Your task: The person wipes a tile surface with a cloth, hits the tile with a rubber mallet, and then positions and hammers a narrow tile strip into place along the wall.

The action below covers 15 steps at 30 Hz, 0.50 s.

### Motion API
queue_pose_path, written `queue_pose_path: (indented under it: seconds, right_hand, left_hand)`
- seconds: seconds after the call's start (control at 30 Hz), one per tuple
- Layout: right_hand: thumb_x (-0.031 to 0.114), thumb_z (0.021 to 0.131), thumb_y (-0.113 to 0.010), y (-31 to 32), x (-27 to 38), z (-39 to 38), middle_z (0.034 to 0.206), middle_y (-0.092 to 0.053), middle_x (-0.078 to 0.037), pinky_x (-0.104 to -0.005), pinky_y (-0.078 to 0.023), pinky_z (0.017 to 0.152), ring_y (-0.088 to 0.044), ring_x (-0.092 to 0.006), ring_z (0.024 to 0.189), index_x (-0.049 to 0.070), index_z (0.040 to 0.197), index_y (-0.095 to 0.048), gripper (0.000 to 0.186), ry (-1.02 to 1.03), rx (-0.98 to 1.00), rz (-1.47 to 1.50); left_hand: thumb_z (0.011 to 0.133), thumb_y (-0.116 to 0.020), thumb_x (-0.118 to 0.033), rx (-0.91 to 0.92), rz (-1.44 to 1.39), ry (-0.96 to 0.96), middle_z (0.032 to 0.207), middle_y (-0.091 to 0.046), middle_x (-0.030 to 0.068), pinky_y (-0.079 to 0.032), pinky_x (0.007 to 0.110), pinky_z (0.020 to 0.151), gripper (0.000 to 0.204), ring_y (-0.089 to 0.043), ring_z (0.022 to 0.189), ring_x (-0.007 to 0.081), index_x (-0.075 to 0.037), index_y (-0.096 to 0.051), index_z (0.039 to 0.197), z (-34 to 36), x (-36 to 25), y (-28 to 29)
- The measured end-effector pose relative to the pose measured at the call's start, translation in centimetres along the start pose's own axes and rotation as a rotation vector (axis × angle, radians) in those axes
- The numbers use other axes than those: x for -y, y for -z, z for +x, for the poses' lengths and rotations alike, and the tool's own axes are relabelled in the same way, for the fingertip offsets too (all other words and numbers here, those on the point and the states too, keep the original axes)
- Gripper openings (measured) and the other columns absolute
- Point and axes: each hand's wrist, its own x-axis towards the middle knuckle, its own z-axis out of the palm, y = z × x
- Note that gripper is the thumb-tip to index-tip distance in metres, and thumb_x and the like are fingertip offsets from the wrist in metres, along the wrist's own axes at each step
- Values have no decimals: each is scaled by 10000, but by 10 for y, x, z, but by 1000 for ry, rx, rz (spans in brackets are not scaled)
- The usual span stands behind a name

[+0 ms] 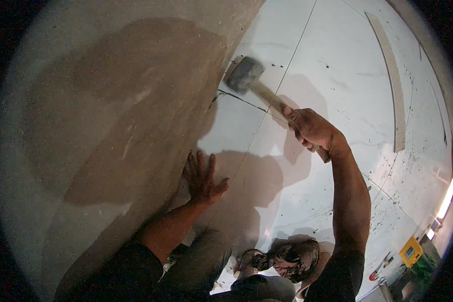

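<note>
In the head view, the mallet (268,95) lies above the centre of the frame, its dark head (245,74) near the wall (136,75); whether it touches the floor I cannot tell. The right hand (312,130), right of centre, is closed around the pale handle near its lower end. The left hand (202,181), below and left of centre, holds nothing: palm down, fingers spread over the white tiles (347,95). A dark joint (242,100) runs just below the mallet head. For good tapping, I judge, the mallet's face should land flat, with light, even blows kept clear of the wall, the left hand well apart and feeling for any rocking.
</note>
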Motion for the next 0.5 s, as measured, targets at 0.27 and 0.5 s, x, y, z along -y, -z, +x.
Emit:
queue_pose_path:
  seconds: [0.27,0.5]
  right_hand:
    - [626,942,-393,-9,-7,-2,580,-454,-19,-281,-423,378,-458,-117,447,54,819,-488,593,28,81,-36]
    - [271,934,-554,-101,-70,-4,768,-618,-286,-531,-496,691,-630,-448,736,-1,1048,-515,298,455,-380,-210]
  left_hand:
    - [816,-434,-730,48,12,10,1549,-41,250,-78,733,1016,926,-11,1397,521,-191,-147,1512,1,0,-1]
    - [819,-429,-729,40,38,-8,1555,-16,242,-62,717,1037,937,13,1410,494,-178,-134,1517,0,3,-5]
